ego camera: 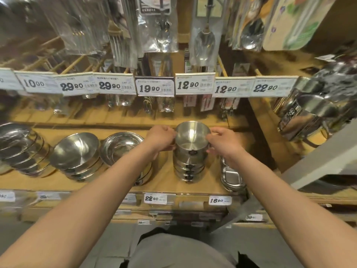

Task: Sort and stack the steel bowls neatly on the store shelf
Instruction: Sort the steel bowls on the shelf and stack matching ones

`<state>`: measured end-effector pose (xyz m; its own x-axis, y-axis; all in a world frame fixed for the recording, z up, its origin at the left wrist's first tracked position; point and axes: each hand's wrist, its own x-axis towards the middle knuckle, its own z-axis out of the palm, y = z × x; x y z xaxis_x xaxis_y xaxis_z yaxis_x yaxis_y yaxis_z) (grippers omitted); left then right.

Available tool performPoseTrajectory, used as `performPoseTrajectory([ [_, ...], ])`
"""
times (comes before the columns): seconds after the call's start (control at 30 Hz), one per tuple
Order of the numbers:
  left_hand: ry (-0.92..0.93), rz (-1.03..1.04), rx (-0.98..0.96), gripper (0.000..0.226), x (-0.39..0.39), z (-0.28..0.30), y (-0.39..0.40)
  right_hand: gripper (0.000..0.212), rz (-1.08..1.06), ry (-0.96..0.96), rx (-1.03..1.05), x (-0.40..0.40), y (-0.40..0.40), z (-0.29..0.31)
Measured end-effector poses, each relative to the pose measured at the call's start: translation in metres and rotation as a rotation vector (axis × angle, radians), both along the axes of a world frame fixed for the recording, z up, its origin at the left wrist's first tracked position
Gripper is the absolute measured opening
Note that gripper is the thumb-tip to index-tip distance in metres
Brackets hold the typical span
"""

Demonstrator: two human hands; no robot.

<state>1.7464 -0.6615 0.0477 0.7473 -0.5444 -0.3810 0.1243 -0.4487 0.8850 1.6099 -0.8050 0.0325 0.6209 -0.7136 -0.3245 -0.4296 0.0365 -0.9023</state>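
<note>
Hands flank the top steel bowl (192,135), left hand (161,137) and right hand (222,141) each pinching its rim, apparently to seat it squarely on the bowl stack (188,165) beneath them on the shelf (164,183).

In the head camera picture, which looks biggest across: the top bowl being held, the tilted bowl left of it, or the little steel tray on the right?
1. tilted bowl
2. top bowl, held by left hand and right hand
3. steel tray, partly hidden, so unsure.
</note>
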Motion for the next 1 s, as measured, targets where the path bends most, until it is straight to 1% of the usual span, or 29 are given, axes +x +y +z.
performPoseTrajectory([
  [0.1, -0.022, 0.015, 0.012, 0.011, -0.005, -0.009, 0.003, 0.029, 0.018, 0.020, -0.099, -0.003, 0.003, -0.008],
  [0.17, -0.031, 0.021, 0.028, 0.018, -0.006, -0.015, 0.005, 0.028, 0.039, 0.020, -0.151, -0.006, 0.005, -0.013],
  [0.23, -0.046, 0.022, 0.043, 0.019, -0.006, -0.020, 0.007, 0.026, 0.041, 0.013, -0.178, -0.007, 0.007, -0.016],
  [0.47, -0.066, 0.046, 0.035, 0.017, -0.003, -0.027, 0.009, 0.025, 0.028, 0.017, -0.215, -0.004, 0.007, -0.025],
  [0.6, -0.088, 0.052, 0.026, 0.013, 0.002, -0.026, 0.008, 0.018, 0.020, 0.029, -0.216, -0.002, 0.007, -0.026],
  [0.67, -0.093, 0.048, 0.025, 0.016, 0.003, -0.025, 0.007, 0.016, 0.021, 0.033, -0.216, -0.001, 0.007, -0.027],
  [0.87, -0.077, 0.034, 0.036, 0.024, 0.008, -0.028, 0.004, 0.018, 0.015, 0.059, -0.214, -0.001, 0.008, -0.028],
  [1.0, -0.106, 0.023, 0.035, 0.027, 0.008, -0.032, 0.002, 0.012, 0.012, 0.066, -0.238, -0.002, 0.008, -0.028],
])
